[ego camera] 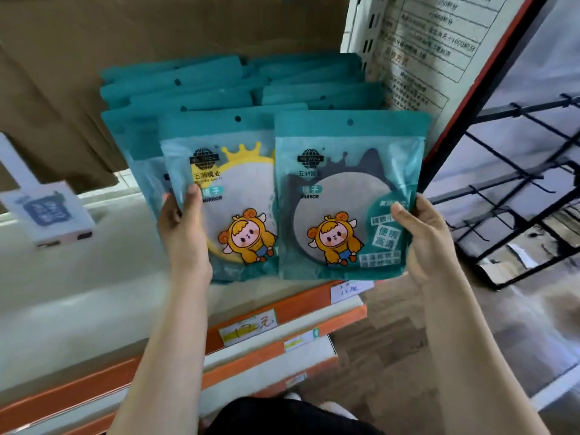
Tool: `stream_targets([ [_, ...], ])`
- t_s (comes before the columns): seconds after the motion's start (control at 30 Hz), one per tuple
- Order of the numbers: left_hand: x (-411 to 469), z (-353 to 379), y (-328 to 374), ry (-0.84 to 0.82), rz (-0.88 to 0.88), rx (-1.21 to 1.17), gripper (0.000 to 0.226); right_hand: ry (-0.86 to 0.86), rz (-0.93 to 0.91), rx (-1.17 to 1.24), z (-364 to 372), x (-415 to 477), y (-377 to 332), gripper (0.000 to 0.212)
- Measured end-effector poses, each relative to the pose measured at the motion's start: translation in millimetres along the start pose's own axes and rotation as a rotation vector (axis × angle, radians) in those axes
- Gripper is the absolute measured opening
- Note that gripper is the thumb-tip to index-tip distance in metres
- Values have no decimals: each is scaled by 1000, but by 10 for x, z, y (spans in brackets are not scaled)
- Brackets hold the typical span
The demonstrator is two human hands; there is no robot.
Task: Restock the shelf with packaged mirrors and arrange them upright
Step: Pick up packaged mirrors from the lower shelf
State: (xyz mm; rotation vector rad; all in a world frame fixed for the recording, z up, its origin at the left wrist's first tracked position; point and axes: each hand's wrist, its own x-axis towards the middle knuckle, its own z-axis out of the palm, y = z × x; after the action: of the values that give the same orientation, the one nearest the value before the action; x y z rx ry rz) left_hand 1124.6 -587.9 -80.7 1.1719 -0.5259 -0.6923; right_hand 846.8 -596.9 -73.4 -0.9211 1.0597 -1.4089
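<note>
Two teal packaged mirrors stand upright at the front of the shelf. My left hand grips the left edge of the pack with the yellow crown-shaped mirror, thumb on its front. My right hand grips the right edge of the pack with the dark round mirror, which overlaps the yellow one. Behind them, several more teal mirror packs stand in two rows on the shelf.
A white box with a blue label sits on the shelf at the left. Orange shelf edges with price tags lie below. A black wire rack and a white perforated upright stand at the right.
</note>
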Motion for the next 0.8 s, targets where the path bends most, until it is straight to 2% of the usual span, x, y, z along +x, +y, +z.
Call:
stream_targets([
  [0.03,-8,-17,-22,19,32,52,18,-24,-6,-5,10,57,-1,18],
  [0.1,-37,-57,-59,89,154,245,25,-72,-30,-44,63,198,-15,29],
  [0.2,-81,-63,-117,260,309,492,44,-90,-86,-198,128,466,53,13],
  [0.37,-133,-55,-186,469,299,707,41,-36,-249,-555,176,735,185,18],
  [0.43,-122,-87,-220,494,300,704,42,11,-325,-612,200,776,244,26],
  [0.67,-239,-147,-321,483,272,789,44,104,-379,-685,13,724,449,51],
  [0.8,-350,-82,-233,463,270,1097,61,225,-590,-886,50,632,440,66],
])
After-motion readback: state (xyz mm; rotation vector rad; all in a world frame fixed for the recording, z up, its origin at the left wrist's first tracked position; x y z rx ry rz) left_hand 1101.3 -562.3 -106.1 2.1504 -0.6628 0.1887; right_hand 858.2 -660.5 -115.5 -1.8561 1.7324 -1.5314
